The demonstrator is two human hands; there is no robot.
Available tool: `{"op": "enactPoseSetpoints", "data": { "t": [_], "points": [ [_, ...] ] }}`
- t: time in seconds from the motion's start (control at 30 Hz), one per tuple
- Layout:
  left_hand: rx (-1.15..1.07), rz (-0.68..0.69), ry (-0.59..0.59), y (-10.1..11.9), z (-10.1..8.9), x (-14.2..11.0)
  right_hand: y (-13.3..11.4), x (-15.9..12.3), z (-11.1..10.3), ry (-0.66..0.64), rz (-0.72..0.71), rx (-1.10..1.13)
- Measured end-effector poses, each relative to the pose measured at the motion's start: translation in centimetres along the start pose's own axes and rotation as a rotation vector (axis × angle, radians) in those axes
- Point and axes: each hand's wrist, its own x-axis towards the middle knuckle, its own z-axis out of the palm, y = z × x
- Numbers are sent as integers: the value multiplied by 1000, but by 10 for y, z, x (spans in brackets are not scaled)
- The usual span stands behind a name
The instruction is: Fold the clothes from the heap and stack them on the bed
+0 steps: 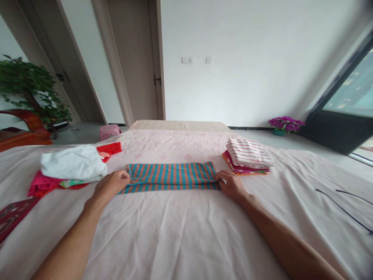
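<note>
A garment with blue and brown stripes (171,174) lies folded into a long flat strip across the sheet in front of me. My left hand (118,181) pinches its left end, fingers closed on the cloth. At the opposite end my right hand (231,184) grips the right edge between thumb and fingers. A fold line runs lengthwise along the strip, and its lower layer shows at the near side. Just beyond my right hand sits a stack of folded clothes (249,153), a white one with red stripes on top. Left of my left hand is a loose heap with a white garment (74,162).
A pale sheet (163,233) with creases covers the surface. A dark red patterned item (14,217) lies at the left edge, and thin dark cords (344,210) at the right. Beyond stand a pink stool (109,132), a leafy plant (32,85) and purple flowers (285,123).
</note>
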Motion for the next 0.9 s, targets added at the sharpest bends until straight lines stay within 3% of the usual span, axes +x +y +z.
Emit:
{"op": "enactPoseSetpoints", "data": {
  "t": [0.1,0.2,0.3,0.4,0.47,0.63,0.77,0.9],
  "points": [
    [318,71,80,15,-1,-5,-3,1,-3,-12,17,-30],
    [307,356,189,27,7,-10,-5,1,-5,-19,1,-37],
    [260,541,99,28,20,-11,-6,-1,-7,-44,-31,-36],
    [306,465,-21,22,30,-12,-6,-3,-8,-63,-10,-6],
    [356,388,-29,20,33,-11,-5,-2,-8,-32,100,26],
    [365,377,123,33,35,-1,2,21,-6,24,461,-75],
    [337,433,181,47,47,16,5,56,-3,-88,565,-210],
    [448,445,177,47,69,28,2,86,9,-206,715,-199]
  ]
}}
